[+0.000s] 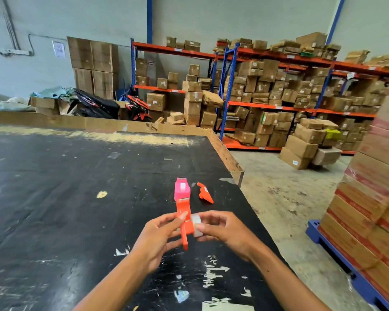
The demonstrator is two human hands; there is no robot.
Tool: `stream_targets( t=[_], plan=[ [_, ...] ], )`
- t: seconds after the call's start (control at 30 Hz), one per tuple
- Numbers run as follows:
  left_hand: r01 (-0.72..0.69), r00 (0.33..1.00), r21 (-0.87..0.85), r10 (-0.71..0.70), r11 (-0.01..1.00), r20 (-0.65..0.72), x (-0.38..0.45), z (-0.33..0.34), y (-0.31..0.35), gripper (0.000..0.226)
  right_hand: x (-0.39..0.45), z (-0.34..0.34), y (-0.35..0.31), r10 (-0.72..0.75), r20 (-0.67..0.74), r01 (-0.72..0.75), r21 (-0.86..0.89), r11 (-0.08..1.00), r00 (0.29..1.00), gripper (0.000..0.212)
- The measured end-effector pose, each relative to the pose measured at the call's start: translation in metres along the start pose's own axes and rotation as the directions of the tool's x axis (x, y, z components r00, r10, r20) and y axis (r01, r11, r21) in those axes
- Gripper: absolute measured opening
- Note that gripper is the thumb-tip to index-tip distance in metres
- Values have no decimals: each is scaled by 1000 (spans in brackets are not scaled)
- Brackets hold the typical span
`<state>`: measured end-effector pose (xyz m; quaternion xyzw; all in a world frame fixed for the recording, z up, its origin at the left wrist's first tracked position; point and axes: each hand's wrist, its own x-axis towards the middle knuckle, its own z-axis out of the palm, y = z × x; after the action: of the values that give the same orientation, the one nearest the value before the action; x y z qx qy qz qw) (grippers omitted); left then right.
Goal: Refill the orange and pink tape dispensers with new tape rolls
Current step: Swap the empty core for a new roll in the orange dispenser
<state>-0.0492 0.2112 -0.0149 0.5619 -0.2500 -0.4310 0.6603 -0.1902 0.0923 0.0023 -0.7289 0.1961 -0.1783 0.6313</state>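
I am looking down at a black surface [76, 187] in a warehouse. My left hand [160, 239] is holding the orange dispenser [184, 217] just above the surface, its fingers [182, 217] closed around the body, with the thumb lying on top. My right hand [222, 230] is holding a clear tape roll [197, 225] and its fingers are pinching the roll from both sides. The roll is touching the right side of the orange dispenser; I cannot tell if it is already sitting inside.

The pink dispenser [182, 189] is lying on the surface just behind the orange one, and nobody is touching it. A loose orange part [205, 193] is lying on the surface just to the right of the pink dispenser, apart from it.

Behind the surface, shelves [267, 106] are carrying many cardboard boxes. At the right, a tall stack of boxes [373, 198] is standing on a blue pallet [337, 252].
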Motion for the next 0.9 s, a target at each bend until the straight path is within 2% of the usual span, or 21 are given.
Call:
stream_targets(
  t=[0.17,0.4,0.57,0.7,0.77,0.8,0.87,0.9],
  plan=[
    [3,1000,-8,-3,1000,30,12,9,0,37,2,-10,4,-4,-29,6,76,997,1000,27],
    [3,999,-59,0,998,49,38,21,1,32,24,-25,10,-52,2,52,50,997,999,30],
    [24,997,-99,-17,995,72,66,23,8,44,56,-38,11,-114,-16,113,-43,993,993,33],
    [80,996,-162,-73,984,48,91,14,15,34,90,-46,10,-127,47,133,-132,982,991,34],
    [68,998,-156,-68,985,10,100,8,18,31,106,-46,5,-132,88,143,-142,979,987,23],
    [52,998,-145,-55,988,-13,102,5,20,28,114,-48,3,-139,47,144,-132,981,989,16],
    [18,996,-130,-29,991,-83,108,-2,22,24,143,-59,10,-158,-169,128,-176,976,973,29],
    [11,993,-131,-26,991,-112,111,-5,23,23,159,-68,17,-171,-276,95,-270,958,946,35]
  ],
)
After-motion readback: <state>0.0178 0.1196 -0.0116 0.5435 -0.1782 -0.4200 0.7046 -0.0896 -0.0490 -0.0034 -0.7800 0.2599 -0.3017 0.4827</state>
